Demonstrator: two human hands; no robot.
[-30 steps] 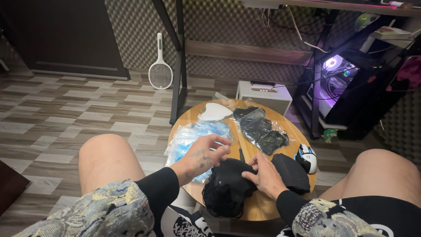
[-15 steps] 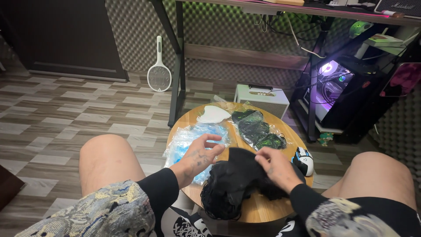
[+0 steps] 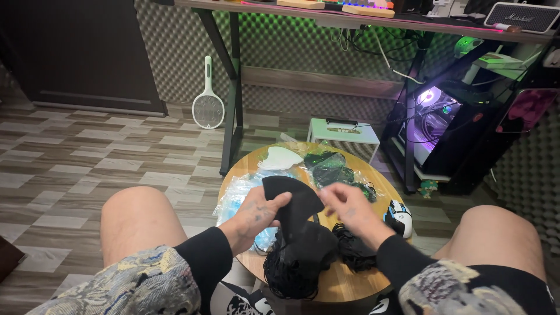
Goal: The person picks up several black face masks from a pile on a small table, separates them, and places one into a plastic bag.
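Note:
I sit with a small round wooden table [image 3: 344, 286] between my knees. My left hand [image 3: 256, 211] pinches one black face mask [image 3: 291, 198] and holds it up above a pile of black masks [image 3: 306, 256] at the table's near edge. Just to the right of the lifted mask, my right hand [image 3: 350, 207] hovers with its fingers loosely curled, blurred by motion, and I cannot see anything in it. A clear bag of light blue masks [image 3: 236, 195] lies under my left hand. A white mask [image 3: 281, 157] and a clear bag of dark masks [image 3: 332, 169] lie farther back.
A white and blue computer mouse [image 3: 399, 216] rests at the table's right edge. Behind the table stand a small white box [image 3: 343, 137], a lit computer tower [image 3: 434, 125] and a black desk leg [image 3: 230, 99]. A white racket-shaped swatter [image 3: 208, 105] leans against the wall.
My left hand has taken one black mask from the pile and raised it. My right hand has come off the pile and lifted beside the mask. The view has tilted slightly downward.

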